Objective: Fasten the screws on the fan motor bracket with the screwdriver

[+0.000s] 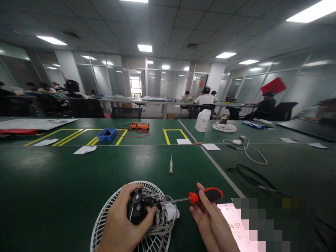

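Observation:
A white round fan grille [101, 224] lies on the green table in front of me. On top of it sits a black fan motor assembly [137, 207] with white cord coiled beside it. My left hand [126, 217] is closed around the motor, thumb near the screwdriver's tip. With my right hand [207, 213] I hold a red and black screwdriver [193, 198] by its handle, fingers loosely curled. Its shaft points left, and the tip meets the motor's side; the exact contact spot is too small to make out.
Ahead lie a clear-handled small screwdriver [171, 166], a blue bin [106, 134] and an orange multimeter [140, 126]. Right of centre are a white curved part [203, 120], another fan grille [224, 127] and cables [252, 176]. A lit phone [233, 220] lies beside my right hand. People sit farther back.

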The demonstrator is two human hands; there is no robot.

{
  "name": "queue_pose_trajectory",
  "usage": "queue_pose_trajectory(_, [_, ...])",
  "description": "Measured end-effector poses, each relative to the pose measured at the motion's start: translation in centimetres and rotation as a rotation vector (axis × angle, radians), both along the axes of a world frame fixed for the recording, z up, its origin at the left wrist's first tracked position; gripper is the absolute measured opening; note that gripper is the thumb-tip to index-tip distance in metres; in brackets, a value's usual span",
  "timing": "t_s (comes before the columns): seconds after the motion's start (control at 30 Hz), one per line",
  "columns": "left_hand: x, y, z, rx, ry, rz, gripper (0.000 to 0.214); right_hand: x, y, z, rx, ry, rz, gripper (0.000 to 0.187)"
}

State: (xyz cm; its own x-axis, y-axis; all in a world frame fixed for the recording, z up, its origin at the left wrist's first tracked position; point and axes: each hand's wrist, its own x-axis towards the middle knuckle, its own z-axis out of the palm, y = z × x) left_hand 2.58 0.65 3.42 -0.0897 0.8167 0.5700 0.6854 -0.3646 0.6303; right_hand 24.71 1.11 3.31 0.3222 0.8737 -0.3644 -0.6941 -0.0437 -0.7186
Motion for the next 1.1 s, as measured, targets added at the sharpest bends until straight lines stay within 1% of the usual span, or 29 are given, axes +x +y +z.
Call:
queue_pose_trajectory(0.1, [-0.3, 0.2, -0.2, 0.036, 0.04, -0.036, 0.043, 0.2, -0.1, 0.5, 0.038, 0.049, 0.004, 0.062])
queue_pose_trajectory(0.17, [-0.5, 0.4, -0.3, 0.056, 0.077, -0.054, 0.044, 0.3, -0.1, 0.8, 0.061, 0.076, 0.006, 0.06])
queue_pose_trajectory(0.27, [-0.7, 0.6, -0.5, 0.05, 0.093, -0.053, 0.045, 0.4, 0.0, 0.8, 0.061, 0.046, 0.022, 0.062])
queue_pose_trajectory(0.4, [-0.7, 0.5, -0.6, 0.032, 0.076, -0.045, 0.047, 0.5, 0.0, -0.2, 0.022, -0.054, 0.052, 0.064])
queue_pose_trajectory(0.5, [-0.5, 0.4, -0.7, 0.033, 0.059, -0.04, 0.047, 0.7, 0.0, -0.7, 0.026, -0.049, 0.082, 0.062])
queue_pose_trajectory(0.73, [-0.1, 0.4, -0.7, 0.03, 0.001, -0.025, 0.047, 0.6, 0.2, 0.1, 0.048, 0.082, 0.023, 0.062])
queue_pose_trajectory(0.87, [-0.3, 0.4, -0.6, 0.049, 0.04, -0.057, 0.047, 0.3, 0.2, -0.3, 0.027, 0.051, 0.012, 0.068])
queue_pose_trajectory(0.97, [-0.4, 0.5, -0.6, 0.065, 0.057, -0.056, 0.046, 0.3, 0.2, -0.7, 0.02, 0.001, 0.038, 0.069])
queue_pose_trajectory(1.1, [-0.7, 0.5, -0.7, 0.107, 0.099, -0.074, 0.044, 0.6, 0.1, -0.4, 0.017, 0.027, 0.044, 0.069])
